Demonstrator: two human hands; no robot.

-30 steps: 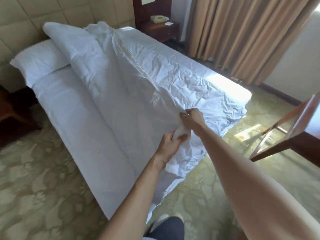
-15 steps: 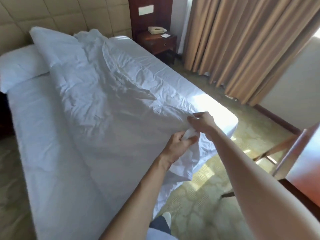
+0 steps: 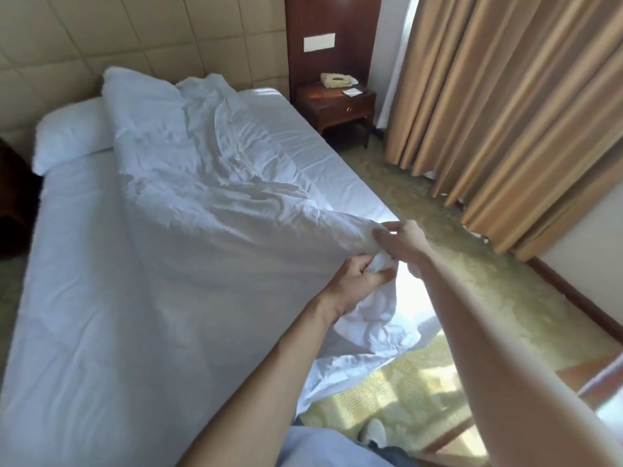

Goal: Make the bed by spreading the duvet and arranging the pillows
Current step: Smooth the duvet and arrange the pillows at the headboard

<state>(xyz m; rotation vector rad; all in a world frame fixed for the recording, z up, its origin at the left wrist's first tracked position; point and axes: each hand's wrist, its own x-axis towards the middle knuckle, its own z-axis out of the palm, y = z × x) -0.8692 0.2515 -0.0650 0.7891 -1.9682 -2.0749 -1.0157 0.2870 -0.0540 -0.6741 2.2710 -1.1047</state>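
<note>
Two-handed grip on duvet (image 3: 188, 203), bed (image 3: 330, 163).

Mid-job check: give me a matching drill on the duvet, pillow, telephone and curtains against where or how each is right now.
Things:
1. duvet
2. pillow
3. telephone
4. curtains

States:
A. on the wooden nightstand
B. hanging at the window side
C. at the bed's head, against the padded headboard
D. bunched corner gripped by left hand and right hand

Pairs: 1-D, 2-C, 3-A, 4-B
</note>
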